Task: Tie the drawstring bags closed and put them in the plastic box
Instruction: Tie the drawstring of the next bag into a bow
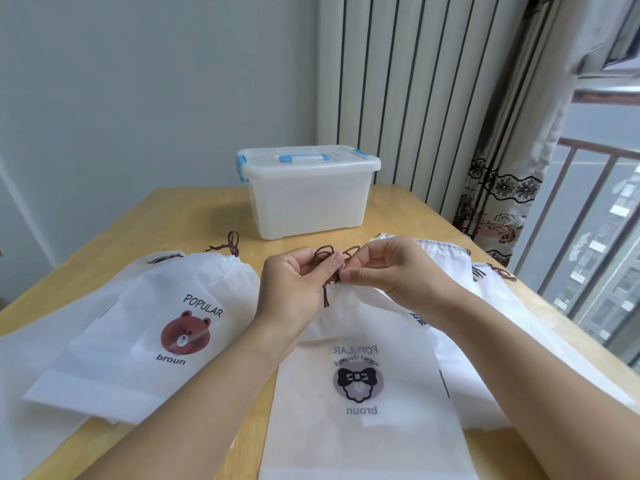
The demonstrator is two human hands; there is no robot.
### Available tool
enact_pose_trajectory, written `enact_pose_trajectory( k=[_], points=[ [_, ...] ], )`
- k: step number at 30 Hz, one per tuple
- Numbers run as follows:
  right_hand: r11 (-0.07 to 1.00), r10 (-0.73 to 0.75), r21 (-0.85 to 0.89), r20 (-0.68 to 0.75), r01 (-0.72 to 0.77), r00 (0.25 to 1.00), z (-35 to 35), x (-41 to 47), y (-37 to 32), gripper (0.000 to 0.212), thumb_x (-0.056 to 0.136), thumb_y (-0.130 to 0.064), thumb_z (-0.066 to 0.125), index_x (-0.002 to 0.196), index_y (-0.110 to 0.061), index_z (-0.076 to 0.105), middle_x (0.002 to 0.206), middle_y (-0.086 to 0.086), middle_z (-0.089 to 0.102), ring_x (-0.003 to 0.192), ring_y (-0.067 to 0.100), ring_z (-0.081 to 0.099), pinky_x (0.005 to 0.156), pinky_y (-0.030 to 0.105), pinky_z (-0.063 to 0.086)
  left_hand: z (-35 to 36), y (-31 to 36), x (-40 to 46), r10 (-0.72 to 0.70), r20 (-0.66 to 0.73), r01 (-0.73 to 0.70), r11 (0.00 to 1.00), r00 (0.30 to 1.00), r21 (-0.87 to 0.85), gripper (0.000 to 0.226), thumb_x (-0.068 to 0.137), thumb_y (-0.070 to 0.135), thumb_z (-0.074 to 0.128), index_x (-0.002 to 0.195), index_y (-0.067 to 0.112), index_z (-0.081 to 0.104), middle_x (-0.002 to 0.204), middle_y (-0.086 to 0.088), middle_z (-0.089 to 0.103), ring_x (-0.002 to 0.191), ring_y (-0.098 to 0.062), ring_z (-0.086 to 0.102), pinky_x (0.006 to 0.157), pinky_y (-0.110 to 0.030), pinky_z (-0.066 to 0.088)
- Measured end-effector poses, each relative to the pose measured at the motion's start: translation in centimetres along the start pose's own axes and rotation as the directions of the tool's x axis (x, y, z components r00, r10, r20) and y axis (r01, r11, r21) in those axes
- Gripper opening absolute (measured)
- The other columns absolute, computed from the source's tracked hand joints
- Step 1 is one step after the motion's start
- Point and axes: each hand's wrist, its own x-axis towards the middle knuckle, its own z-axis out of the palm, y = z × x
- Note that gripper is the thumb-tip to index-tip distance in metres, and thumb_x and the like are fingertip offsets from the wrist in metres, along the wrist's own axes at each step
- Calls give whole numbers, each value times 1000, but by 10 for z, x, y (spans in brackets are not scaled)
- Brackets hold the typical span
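The bow-print bag [356,382] lies flat nearest the person, well in front of the plastic box [306,195], its neck gathered. Left hand [294,282] and right hand [384,268] each pinch the brown drawstring [332,254] there, forming loops for a knot. The bear-print bag [156,327] lies left. The box's lid is shut.

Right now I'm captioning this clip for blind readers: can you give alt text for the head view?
Two bare hands, left hand and right hand, tie the brown drawstring on a white bag with a bow print. More bags lie on the wooden table, and a lidded plastic box stands behind.
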Motion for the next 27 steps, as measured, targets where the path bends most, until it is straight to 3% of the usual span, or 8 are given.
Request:
enact_pose_trajectory(
  k=[3, 7, 11, 15, 19, 23, 27],
  points=[
    [999, 16, 53, -44, -13, 999, 3, -1, 1, 13, 81, -8, 81, 75, -4, 70, 90, 17, 78, 91, 29, 74, 89, 38, 55, 0, 1, -1, 53, 5, -53, 997, 999, 62, 7, 85, 13, 76, 83, 20, 78, 85, 3, 78, 80, -9, 72, 80, -24, 56],
    [996, 34, 84, -83, -27, 996, 3, 1, 2, 13, 77, -5, 84, 76, -1, 72, 88, 18, 77, 92, 35, 73, 95, 47, 54, -3, 0, 2, 143, -7, -139, 973, 990, 185, 8, 82, 14, 79, 84, 21, 80, 86, 5, 78, 80, -12, 74, 77, -28, 59],
    [990, 44, 139, -126, -26, 991, 4, 1, 2, 13, 78, 1, 81, 80, 5, 69, 85, 16, 77, 79, 25, 71, 80, 32, 55, -2, 3, 3, 131, 35, -134, 984, 991, 114, 11, 82, 5, 77, 84, 16, 78, 81, 3, 78, 73, -6, 72, 70, -16, 53],
    [990, 30, 140, -164, -7, 986, 7, 2, 3, 15, 78, -1, 82, 79, -5, 67, 91, 25, 73, 75, 22, 65, 70, 26, 49, 0, 2, 4, 149, 70, -154, 985, 986, 81, 15, 83, 2, 75, 81, 17, 76, 78, 7, 77, 74, -5, 71, 72, -15, 52],
    [1000, 13, 30, -150, -8, 989, 11, 3, 4, 16, 88, -6, 74, 98, -7, 62, 76, 11, 68, 68, 17, 53, 57, 25, 41, 1, 1, 4, 179, 136, -189, 980, 974, 66, 18, 83, 0, 73, 83, 18, 76, 82, 6, 78, 81, -7, 72, 79, -17, 53],
    [999, -1, 46, -87, 5, 996, 17, 1, 1, 13, 94, -6, 64, 107, -10, 66, 91, 19, 75, 75, 25, 65, 68, 36, 48, -2, 0, 6, 185, 154, -196, 979, 971, 61, 17, 84, 0, 72, 84, 16, 77, 85, -1, 78, 85, -14, 73, 84, -23, 56],
    [955, 111, 287, -94, -80, 989, 17, -2, -1, 14, 91, -2, 68, 104, -8, 72, 99, 20, 75, 80, 24, 67, 73, 37, 52, -2, 1, 8, 186, 141, -199, 976, 973, 89, 11, 84, 3, 74, 84, 13, 77, 83, 0, 78, 80, -13, 71, 83, -25, 57]
  ],
)
